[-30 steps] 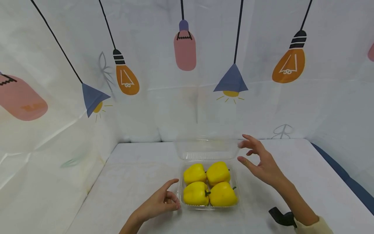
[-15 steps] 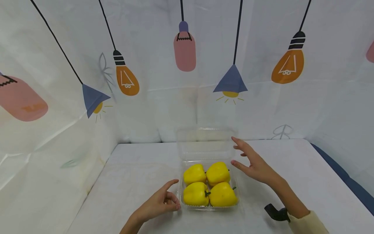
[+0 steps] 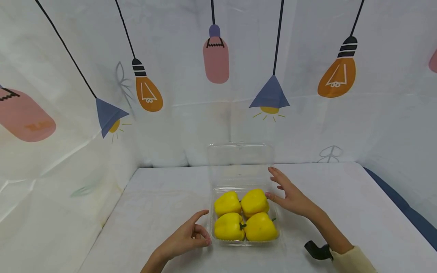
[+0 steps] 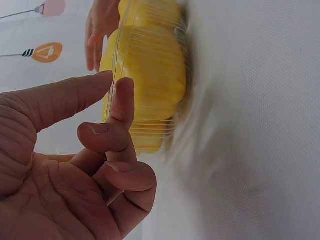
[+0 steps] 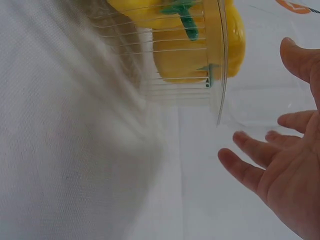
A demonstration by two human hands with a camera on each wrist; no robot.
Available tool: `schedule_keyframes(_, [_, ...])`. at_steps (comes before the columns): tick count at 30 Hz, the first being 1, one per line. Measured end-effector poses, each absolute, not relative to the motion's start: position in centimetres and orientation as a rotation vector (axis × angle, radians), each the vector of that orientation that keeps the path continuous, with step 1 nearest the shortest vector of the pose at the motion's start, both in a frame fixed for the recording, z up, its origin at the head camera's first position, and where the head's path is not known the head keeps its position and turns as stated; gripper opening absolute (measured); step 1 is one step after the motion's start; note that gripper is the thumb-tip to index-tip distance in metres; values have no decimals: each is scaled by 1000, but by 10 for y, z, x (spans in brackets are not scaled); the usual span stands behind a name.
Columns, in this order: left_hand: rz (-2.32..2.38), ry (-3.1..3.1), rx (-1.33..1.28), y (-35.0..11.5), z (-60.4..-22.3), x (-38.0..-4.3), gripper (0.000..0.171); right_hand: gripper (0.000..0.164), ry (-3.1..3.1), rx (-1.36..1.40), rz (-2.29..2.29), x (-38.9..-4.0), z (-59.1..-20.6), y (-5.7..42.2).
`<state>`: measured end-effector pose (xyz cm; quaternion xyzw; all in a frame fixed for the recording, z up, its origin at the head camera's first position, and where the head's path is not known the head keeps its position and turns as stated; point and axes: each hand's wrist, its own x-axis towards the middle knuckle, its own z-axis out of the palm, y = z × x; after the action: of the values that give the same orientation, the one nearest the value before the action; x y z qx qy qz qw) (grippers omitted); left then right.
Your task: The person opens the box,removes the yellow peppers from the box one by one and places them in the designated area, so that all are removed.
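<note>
Several yellow bell peppers (image 3: 228, 226) with green stems sit in a clear plastic clamshell container (image 3: 247, 243) on the table. Its hinged lid (image 3: 240, 155) stands raised at the back. My left hand (image 3: 186, 235) is at the container's left side, one finger extended and the others bent. In the left wrist view its thumb and a fingertip look to be at the rim beside a pepper (image 4: 150, 65); contact is unclear. My right hand (image 3: 290, 195) reaches over from the right, fingers mostly straight, near the lid's right edge and hinge. The right wrist view shows its fingers spread, gripping nothing.
A white-covered table (image 3: 160, 197) bears the container. Behind it hangs a pale backdrop (image 3: 191, 129) printed with lamps and bulbs. A black angled piece (image 3: 317, 250) sits at the right cuff (image 3: 353, 261), near the tabletop.
The lid has swung up from a low backward tilt to more upright. My right hand has moved left and slightly down, closer to the container. My left hand has stayed in place.
</note>
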<state>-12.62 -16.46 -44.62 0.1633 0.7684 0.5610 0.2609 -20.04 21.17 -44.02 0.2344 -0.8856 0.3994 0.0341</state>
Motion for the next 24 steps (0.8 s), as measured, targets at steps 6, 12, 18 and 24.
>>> schedule_keyframes(6, [1521,2082,458,-165,-447,-126,81,82,-2732,721,1257,-204,-445,211])
schedule_keyframes(12, [1520,2086,459,-165,-447,-126,81,82,-2744,716,1293,-207,-448,211])
schedule_keyframes(18, [1508,2105,469,-165,-448,-125,81,82,-2758,705,1298,-211,-450,211])
schedule_keyframes(24, [1508,2100,473,-165,-448,-125,81,83,-2775,701,1312,-213,-451,211])
